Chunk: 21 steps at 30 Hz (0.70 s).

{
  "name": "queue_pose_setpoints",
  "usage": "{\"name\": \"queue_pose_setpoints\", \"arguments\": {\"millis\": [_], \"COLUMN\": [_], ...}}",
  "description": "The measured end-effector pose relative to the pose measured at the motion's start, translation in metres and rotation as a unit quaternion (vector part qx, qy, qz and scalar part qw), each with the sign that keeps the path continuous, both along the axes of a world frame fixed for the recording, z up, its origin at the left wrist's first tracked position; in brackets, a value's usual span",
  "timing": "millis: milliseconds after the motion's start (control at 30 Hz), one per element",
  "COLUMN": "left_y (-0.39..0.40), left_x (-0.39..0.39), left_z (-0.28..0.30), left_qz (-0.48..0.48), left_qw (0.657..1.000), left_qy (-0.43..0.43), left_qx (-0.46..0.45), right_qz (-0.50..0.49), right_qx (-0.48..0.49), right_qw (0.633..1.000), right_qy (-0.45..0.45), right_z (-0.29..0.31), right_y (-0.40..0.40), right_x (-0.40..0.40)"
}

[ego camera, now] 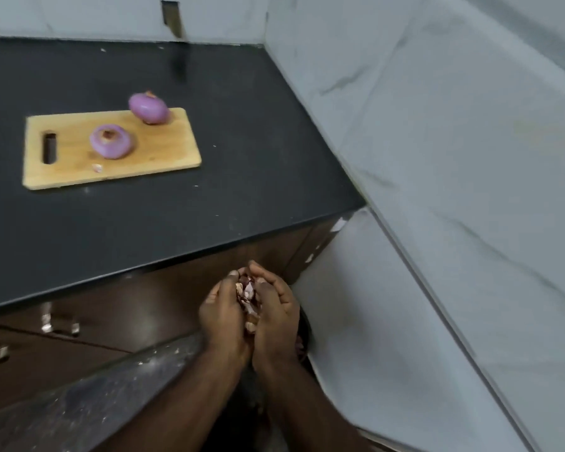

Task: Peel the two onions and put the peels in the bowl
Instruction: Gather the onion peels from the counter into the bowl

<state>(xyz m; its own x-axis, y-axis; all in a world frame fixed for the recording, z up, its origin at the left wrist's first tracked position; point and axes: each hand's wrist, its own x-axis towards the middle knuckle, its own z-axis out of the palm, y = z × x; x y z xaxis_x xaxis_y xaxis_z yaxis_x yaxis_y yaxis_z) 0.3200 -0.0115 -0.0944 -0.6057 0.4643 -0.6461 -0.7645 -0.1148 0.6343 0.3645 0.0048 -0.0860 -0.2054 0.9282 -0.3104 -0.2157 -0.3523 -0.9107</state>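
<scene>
Purple peels (248, 296) cupped between left hand (224, 316) and right hand (276, 313), fingers curled round them.

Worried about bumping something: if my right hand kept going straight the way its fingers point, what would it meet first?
Probably the dark cabinet front below the counter edge; the right hand, cupping peels with the left hand, points up and away. Depth is unclear.

A kitchen: black countertop (229, 151), wooden chopping board (79, 158), drawers (111, 321) below, marble-look walls (454, 141).
</scene>
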Motion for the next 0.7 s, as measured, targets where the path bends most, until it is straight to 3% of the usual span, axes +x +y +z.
{"name": "queue_pose_setpoints", "arguments": {"millis": [267, 467, 700], "left_y": [0.04, 0.05, 0.064], "left_x": [0.063, 0.081, 0.09], "left_z": [-0.072, -0.152, -0.224], "left_qz": [-0.108, -0.127, -0.156], "left_qw": [0.989, 0.986, 0.973], "left_qy": [0.076, -0.079, -0.139], "left_qx": [-0.064, -0.072, -0.1], "right_qz": [-0.073, -0.107, -0.138], "right_qx": [-0.09, -0.201, -0.266], "right_qw": [0.992, 0.971, 0.952], "right_qy": [-0.058, -0.069, -0.054], "right_z": [-0.083, -0.169, -0.245], "right_y": [0.041, 0.051, 0.06], "right_x": [0.062, 0.086, 0.093]}}
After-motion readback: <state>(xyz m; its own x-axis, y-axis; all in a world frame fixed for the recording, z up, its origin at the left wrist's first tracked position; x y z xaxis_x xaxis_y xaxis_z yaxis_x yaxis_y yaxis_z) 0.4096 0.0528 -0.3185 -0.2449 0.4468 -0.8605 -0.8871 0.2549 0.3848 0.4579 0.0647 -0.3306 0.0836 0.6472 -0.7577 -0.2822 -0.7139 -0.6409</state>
